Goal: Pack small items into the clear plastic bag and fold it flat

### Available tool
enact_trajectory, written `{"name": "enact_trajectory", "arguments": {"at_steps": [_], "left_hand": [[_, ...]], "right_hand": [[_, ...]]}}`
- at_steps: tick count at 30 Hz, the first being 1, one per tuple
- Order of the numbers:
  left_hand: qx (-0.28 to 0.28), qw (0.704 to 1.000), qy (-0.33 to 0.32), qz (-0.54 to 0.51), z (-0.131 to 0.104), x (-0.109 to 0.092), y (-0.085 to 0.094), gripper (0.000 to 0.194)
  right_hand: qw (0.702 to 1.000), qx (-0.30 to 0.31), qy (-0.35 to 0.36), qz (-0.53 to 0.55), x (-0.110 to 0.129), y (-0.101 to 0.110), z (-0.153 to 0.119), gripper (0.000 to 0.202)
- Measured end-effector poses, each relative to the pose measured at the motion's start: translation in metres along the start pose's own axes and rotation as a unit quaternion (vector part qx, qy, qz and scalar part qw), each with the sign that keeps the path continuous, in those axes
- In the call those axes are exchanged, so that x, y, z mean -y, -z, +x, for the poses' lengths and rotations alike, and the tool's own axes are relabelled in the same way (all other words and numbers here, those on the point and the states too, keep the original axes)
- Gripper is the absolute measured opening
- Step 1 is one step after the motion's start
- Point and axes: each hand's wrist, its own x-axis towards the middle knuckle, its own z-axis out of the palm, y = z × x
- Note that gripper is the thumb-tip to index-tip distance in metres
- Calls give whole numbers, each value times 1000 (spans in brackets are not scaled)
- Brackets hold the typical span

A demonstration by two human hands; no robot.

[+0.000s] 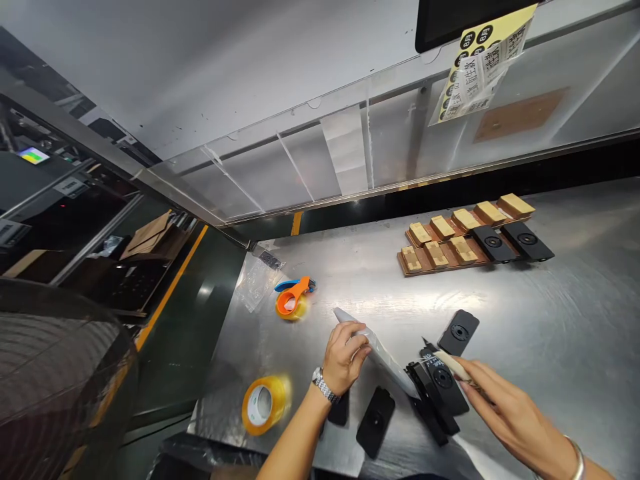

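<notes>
- Left hand is clamping a pale, flat item between fingers and thumb, seemingly angling it beside the clustered black parts on the table
- Right hand is pinching a beige piece just beside those parts, perhaps for control
- Yellow blocks are standing in rows, probably as spacers
- Clear bag is lying flat, its contents escaping clear view
</notes>
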Motion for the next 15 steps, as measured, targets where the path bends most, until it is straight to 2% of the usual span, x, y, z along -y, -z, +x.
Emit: {"name": "enact_trajectory", "arguments": {"at_steps": [3,6,10,15], "left_hand": [[-5,1000,11,-12,-1,1,0,10],[-17,999,18,-25,-1,3,0,12],[-26,998,26,-45,-3,4,-1,13],[-21,995,46,-90,-2,7,1,15]], "right_hand": [[994,12,61,-84,14,-4,18,41],[986,23,76,-144,23,-8,29,43],[982,29,92,-160,32,-1,42,35],[967,107,102,-208,31,15,62,24]]}}
